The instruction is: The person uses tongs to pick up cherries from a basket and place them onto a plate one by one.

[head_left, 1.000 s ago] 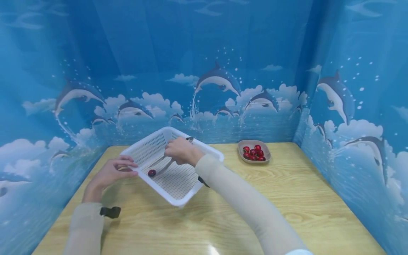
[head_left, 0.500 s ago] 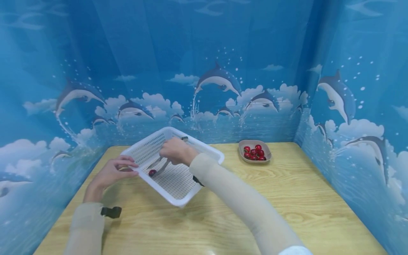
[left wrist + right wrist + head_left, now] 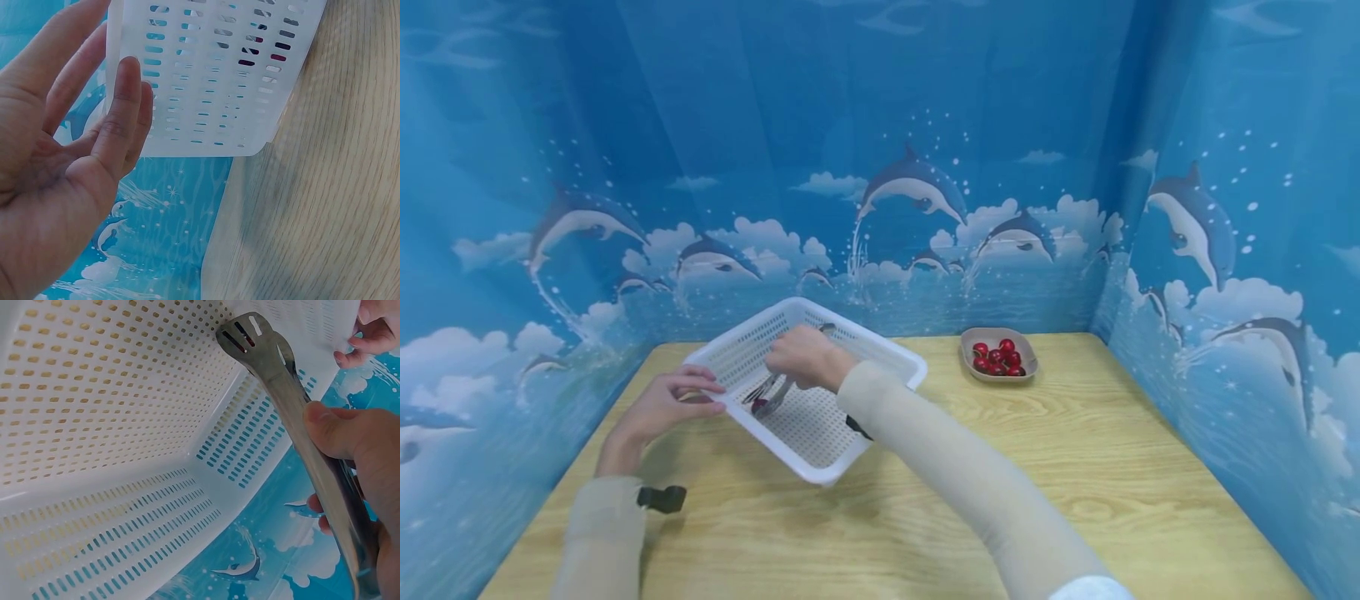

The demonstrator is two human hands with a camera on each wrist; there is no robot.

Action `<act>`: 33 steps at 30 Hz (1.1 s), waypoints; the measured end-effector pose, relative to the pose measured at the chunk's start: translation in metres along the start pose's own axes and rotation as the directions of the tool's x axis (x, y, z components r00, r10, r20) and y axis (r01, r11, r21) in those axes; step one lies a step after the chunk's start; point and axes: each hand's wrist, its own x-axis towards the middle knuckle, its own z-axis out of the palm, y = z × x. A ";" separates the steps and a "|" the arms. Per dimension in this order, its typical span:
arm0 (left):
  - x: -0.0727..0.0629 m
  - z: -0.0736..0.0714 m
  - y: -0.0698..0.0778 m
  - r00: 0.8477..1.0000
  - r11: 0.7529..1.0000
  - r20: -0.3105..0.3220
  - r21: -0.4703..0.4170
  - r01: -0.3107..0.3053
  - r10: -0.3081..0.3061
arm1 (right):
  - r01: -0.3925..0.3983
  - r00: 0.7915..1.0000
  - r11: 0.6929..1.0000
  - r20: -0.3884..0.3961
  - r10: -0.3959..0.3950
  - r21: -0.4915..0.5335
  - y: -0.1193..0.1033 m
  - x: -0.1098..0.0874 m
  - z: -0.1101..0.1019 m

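Note:
A white perforated plastic basket (image 3: 778,448) stands at the table's left. My left hand (image 3: 658,408) pinches its near left rim, as the left wrist view (image 3: 75,144) also shows from outside the basket wall. Inside the basket, my right hand (image 3: 808,357) grips metal tongs (image 3: 294,412) with slotted heads, thumb on one arm. A dark red cherry (image 3: 759,404) lies between the tong heads, near the basket's left corner. In the right wrist view the front head covers it, with a hint of red through the slots.
At the back right of the wood-grain table (image 3: 1112,467) sits a small beige bowl (image 3: 1000,381) holding several red cherries (image 3: 996,360). Blue dolphin-print sheets (image 3: 820,167) close off the back and both sides.
My right hand and the tongs have shifted left and slightly down in the basket. The tong heads have come closer around the cherry. My left hand stays on the rim.

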 end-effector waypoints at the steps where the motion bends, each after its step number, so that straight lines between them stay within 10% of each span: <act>1: 0.000 0.000 0.000 1.000 1.000 0.001 -0.004 0.000 0.000 | 0.001 1.000 1.000 0.003 -0.001 0.003 0.000 -0.001 -0.001; 33: -0.001 -0.001 -0.001 1.000 1.000 0.011 0.014 -0.008 0.007 | -0.055 0.997 0.996 0.065 0.050 0.074 0.016 -0.024 -0.003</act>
